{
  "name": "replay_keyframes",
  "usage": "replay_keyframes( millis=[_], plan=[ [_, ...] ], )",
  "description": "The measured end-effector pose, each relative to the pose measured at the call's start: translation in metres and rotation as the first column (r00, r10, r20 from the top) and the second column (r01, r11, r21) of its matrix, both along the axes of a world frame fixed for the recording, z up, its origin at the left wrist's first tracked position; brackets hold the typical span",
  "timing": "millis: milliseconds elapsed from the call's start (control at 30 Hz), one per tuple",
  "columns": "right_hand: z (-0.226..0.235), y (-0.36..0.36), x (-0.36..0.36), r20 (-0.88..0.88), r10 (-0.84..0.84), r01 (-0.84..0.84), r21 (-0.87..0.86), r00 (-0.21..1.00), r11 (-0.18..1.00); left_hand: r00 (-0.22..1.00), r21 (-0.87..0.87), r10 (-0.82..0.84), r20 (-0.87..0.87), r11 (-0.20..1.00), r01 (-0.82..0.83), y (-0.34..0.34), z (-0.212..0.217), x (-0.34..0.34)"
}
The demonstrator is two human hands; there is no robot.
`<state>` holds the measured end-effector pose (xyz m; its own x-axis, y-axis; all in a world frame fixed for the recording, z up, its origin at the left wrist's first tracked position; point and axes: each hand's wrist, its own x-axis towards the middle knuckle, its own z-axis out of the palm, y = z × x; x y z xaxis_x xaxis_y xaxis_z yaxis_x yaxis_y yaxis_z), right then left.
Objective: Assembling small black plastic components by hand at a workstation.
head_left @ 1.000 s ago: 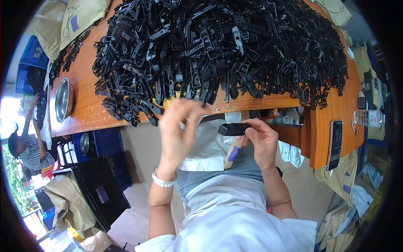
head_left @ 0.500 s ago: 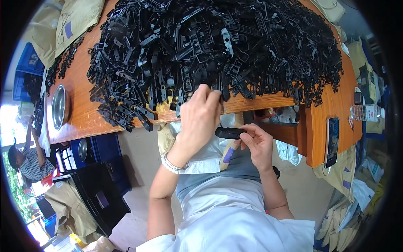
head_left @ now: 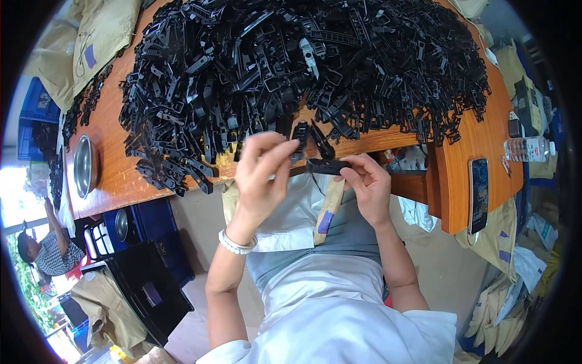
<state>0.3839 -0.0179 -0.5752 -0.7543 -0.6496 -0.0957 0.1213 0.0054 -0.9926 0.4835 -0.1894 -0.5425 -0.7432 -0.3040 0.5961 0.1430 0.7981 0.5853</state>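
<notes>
A big heap of black plastic clip-like parts (head_left: 260, 67) covers the table. At the heap's near edge my left hand (head_left: 264, 173) pinches a slim, ridged black plastic part (head_left: 299, 138) between thumb and fingertips. Another narrow black part (head_left: 322, 143) lies just right of it on the wood. My right hand (head_left: 368, 189) grips one end of a dark, elongated plastic piece (head_left: 327, 167), held level in front of the table edge. The two held parts are close together; whether they touch I cannot tell.
On the wooden table (head_left: 458, 182) are a metal bowl (head_left: 85, 166) at left and a phone (head_left: 478, 195) at right. A plastic bottle (head_left: 529, 149) lies beyond the phone. Black crates (head_left: 142, 291) stand at lower left. Another person (head_left: 48, 249) is at far left.
My left hand has drawn back from the heap, slightly left and nearer to me, with a ridged black part now at its fingertips. The right hand still holds its piece, slightly higher.
</notes>
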Motion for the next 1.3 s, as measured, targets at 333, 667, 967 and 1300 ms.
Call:
replay_keyframes(
  millis=[333,667,967,1300],
  plan=[
    [0.036,0.010,0.004,-0.247,0.257,-0.289,-0.102,0.934,0.952,0.935,0.871,-0.193,0.299,0.455,-0.185,0.014,0.031,0.019],
    [0.041,0.002,0.022,-0.617,0.182,-0.182,0.064,0.765,0.981,0.859,0.450,-0.328,0.392,0.883,0.133,0.023,0.034,0.039],
    [0.038,-0.005,0.037,-0.631,0.172,-0.196,0.032,0.756,0.980,0.860,0.672,-0.336,0.383,0.740,-0.010,0.027,0.028,0.058],
    [0.042,-0.013,0.036,-0.542,0.303,-0.320,0.065,0.784,0.945,0.934,0.454,-0.183,0.307,0.891,0.026,0.034,0.021,0.072]
  ],
)
